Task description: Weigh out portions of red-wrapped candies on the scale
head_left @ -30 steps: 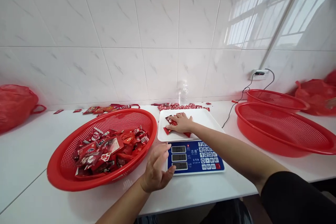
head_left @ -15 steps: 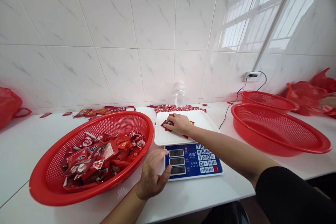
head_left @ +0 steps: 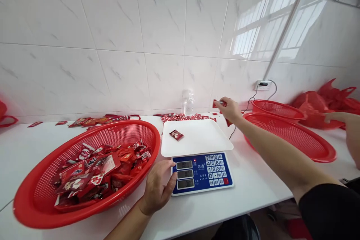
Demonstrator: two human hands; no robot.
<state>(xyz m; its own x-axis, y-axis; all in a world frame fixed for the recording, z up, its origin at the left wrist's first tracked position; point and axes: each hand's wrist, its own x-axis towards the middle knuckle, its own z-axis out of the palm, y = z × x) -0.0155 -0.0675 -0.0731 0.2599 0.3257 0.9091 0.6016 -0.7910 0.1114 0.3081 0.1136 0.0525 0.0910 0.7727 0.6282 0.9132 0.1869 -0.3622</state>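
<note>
A digital scale (head_left: 203, 172) with a blue keypad panel and a white tray (head_left: 197, 129) stands before me. One small dark red packet (head_left: 176, 135) lies toward the tray's left side. My left hand (head_left: 157, 185) rests at the scale's left edge beside the displays, thumb and fingers apart, holding nothing. Beyond the tray's right rear corner, my right hand (head_left: 230, 109) is raised and closed on several small red packets (head_left: 215, 104); their ends stick out from the fingers. To the left, a red perforated basket (head_left: 30, 180) holds a heap of red packets (head_left: 98, 172).
Two red baskets (head_left: 323, 152) stand at the right, near a power cord and wall socket (head_left: 263, 85). Red plastic bags (head_left: 306, 108) lie beyond, where another person's hand (head_left: 334, 117) reaches in. Loose packets (head_left: 92, 120) and a clear plastic bottle (head_left: 188, 103) line the tiled wall.
My right hand has lifted packets off the tray and moved right, leaving one packet there. My left hand stays by the scale. Another person's arm has appeared at the right.
</note>
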